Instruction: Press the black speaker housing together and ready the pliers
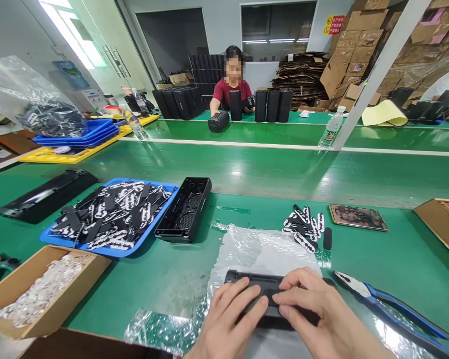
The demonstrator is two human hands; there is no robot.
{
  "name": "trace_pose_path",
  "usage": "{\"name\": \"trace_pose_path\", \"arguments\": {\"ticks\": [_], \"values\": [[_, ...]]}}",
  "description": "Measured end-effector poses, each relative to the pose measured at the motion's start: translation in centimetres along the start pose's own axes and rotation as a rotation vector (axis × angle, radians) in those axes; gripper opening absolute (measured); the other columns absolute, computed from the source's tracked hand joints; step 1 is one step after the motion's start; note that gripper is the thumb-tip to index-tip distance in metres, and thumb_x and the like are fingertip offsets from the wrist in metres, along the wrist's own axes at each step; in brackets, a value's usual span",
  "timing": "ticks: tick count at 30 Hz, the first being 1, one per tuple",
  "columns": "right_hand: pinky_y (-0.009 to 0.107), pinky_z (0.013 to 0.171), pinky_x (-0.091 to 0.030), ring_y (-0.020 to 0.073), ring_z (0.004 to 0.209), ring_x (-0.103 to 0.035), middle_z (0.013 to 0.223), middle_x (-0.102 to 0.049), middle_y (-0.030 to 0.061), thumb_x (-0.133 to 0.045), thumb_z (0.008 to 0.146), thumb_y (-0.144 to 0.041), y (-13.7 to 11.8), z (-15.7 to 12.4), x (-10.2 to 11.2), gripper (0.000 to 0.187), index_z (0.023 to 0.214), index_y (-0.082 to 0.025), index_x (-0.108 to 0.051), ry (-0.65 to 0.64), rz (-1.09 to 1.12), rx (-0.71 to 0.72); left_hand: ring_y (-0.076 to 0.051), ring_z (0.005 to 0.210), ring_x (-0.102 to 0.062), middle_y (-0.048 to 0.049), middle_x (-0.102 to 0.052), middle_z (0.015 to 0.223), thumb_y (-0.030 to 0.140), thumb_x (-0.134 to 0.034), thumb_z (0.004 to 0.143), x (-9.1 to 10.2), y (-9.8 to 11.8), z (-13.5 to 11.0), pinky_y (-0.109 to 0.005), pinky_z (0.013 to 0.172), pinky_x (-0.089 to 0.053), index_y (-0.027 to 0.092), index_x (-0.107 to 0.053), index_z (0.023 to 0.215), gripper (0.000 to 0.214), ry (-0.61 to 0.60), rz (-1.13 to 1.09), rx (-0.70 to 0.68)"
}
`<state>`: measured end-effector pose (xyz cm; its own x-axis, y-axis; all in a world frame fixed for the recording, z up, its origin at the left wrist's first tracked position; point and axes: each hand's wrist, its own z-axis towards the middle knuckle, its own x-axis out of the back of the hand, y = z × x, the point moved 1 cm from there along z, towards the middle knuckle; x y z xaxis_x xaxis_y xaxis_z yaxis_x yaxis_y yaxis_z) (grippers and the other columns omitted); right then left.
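My left hand (228, 319) and my right hand (318, 311) both press down on a long black plastic speaker panel (260, 283) that lies on a clear plastic sheet (258, 252) at the near edge of the green table. The fingertips of both hands meet over the panel's middle. A small pile of black-and-white rubber strips (303, 227) lies just beyond the sheet, to the right. A black speaker shell (184, 209) rests open side up to the left of the sheet.
A blue tray (164, 212) full of black-and-white strips sits at left, a cardboard box (41, 289) of clear bits in front of it. Blue-handled pliers (389, 304) lie at right, a phone (357, 217) beyond. Across the conveyor a person in red (232, 89) handles black speakers.
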<state>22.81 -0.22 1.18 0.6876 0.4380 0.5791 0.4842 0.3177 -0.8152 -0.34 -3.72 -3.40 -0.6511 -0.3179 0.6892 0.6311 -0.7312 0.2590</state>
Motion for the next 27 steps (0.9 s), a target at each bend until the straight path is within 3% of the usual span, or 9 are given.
{"name": "trace_pose_path", "arguments": {"ticks": [9,17,23,25,27], "values": [[0.031,0.083,-0.049,0.0162,0.103,-0.059,0.11,-0.059,-0.0002,-0.051,0.1,-0.017,-0.3,0.0,0.1,0.025,0.105,-0.033,-0.069,-0.033,-0.014,-0.021,-0.031,0.133,-0.049,-0.0116,-0.062,0.135,-0.007,-0.039,0.1,-0.1,0.0,-0.4,-0.044,0.109,-0.036,0.012,-0.064,0.134,0.046,-0.024,0.0,0.005],[0.035,0.102,-0.049,0.0185,0.123,-0.057,0.129,-0.057,0.0032,-0.053,0.101,-0.023,0.1,-0.5,0.8,0.023,0.114,-0.033,-0.07,-0.028,0.017,-0.061,-0.03,0.134,-0.049,-0.0112,-0.062,0.135,-0.009,-0.037,0.1,0.5,0.1,0.3,-0.042,0.11,-0.036,0.011,-0.063,0.135,0.049,-0.051,-0.003,0.016],[0.029,0.098,-0.049,0.0147,0.115,-0.059,0.12,-0.06,0.0015,-0.054,0.101,-0.018,-0.8,-0.2,1.2,0.022,0.106,-0.029,-0.072,0.008,0.039,-0.017,-0.028,0.13,-0.055,-0.0104,-0.066,0.13,0.01,-0.054,0.107,0.8,1.4,2.6,-0.038,0.112,-0.035,0.012,-0.071,0.119,0.021,0.02,0.047,0.069],[0.028,0.099,-0.048,0.0136,0.114,-0.059,0.119,-0.06,0.0007,-0.054,0.101,-0.016,-1.1,-0.1,1.5,0.024,0.107,-0.03,-0.073,-0.007,0.048,-0.016,-0.029,0.132,-0.052,-0.0112,-0.064,0.134,0.014,-0.056,0.108,0.9,1.7,3.3,-0.038,0.115,-0.033,0.011,-0.071,0.122,0.02,0.041,0.07,0.02],[0.028,0.1,-0.047,0.0129,0.114,-0.059,0.119,-0.06,0.0001,-0.054,0.101,-0.015,-1.0,0.0,1.7,0.025,0.109,-0.03,-0.073,-0.023,0.056,-0.016,-0.028,0.133,-0.051,-0.0122,-0.063,0.134,0.009,-0.051,0.109,0.9,1.8,3.7,-0.038,0.116,-0.035,0.008,-0.067,0.128,0.025,-0.042,0.039,-0.058]]}}
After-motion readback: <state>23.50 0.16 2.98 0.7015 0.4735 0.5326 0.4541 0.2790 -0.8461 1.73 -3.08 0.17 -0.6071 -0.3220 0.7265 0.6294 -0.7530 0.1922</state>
